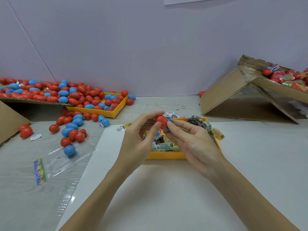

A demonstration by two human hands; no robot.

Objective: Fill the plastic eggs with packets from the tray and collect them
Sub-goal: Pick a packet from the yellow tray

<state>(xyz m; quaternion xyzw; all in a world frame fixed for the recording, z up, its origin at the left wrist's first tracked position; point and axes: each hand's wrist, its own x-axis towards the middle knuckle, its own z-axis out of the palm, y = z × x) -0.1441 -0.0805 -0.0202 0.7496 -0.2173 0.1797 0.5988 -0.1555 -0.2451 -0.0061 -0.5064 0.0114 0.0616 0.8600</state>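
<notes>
Pinching red egg [161,121], labels unreadable.

Taking the yellow packet tray [164,155] as landmark: the white sheet [166,189] on its near side lies bare between the two forearms; to its right the sheet runs open toward the tilted cardboard box [233,97] at the far right; to its left, scattered red and blue eggs [71,130] and a clear plastic bag [66,160] clutter the table; far left, a second yellow tray [106,112] heaped with eggs blocks the way.
</notes>
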